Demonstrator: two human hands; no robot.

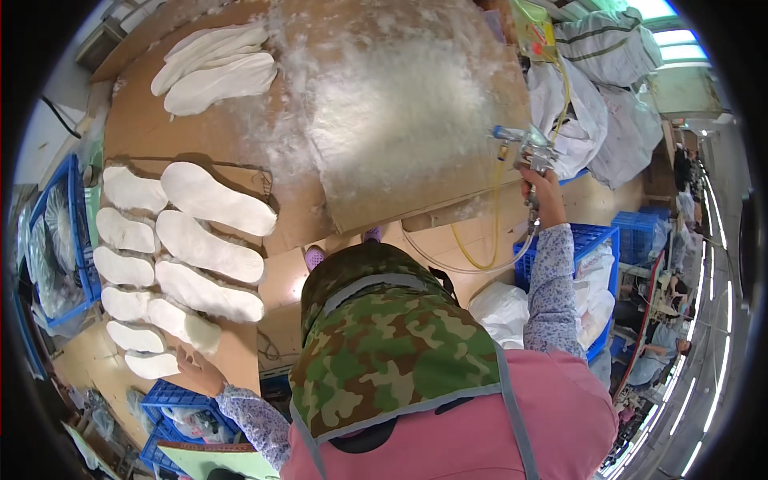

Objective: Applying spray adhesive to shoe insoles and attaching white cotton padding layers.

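While the right hand [544,188] is gripping the handle of a metal spray gun [524,148] out past the right edge of the cardboard-covered table [200,132], the left hand [192,360] is reaching toward the near end of the white insoles; the view is too bent there to tell whether its fingers are spread or closed. A yellow hose [480,248] and a clear hose [448,260] are looping down from the gun.

A blue crate [588,240] below the right arm is holding white bagged material. Another blue crate [180,408] near the left elbow is holding crumpled plastic, and a blue rack [52,240] at the left edge is carrying clear wrapped bundles.

Two columns of insoles [204,248] are lying side by side on the table's left part: six in the outer column, five in the inner, some touching. A separate stack [216,68] of about four is sitting farther off. White fluffy residue [392,112] is coating the large cardboard sheet at the middle. Striped sacks [600,48] are piling up behind the gun. The person's camouflage apron and pink top are blocking the lower centre.
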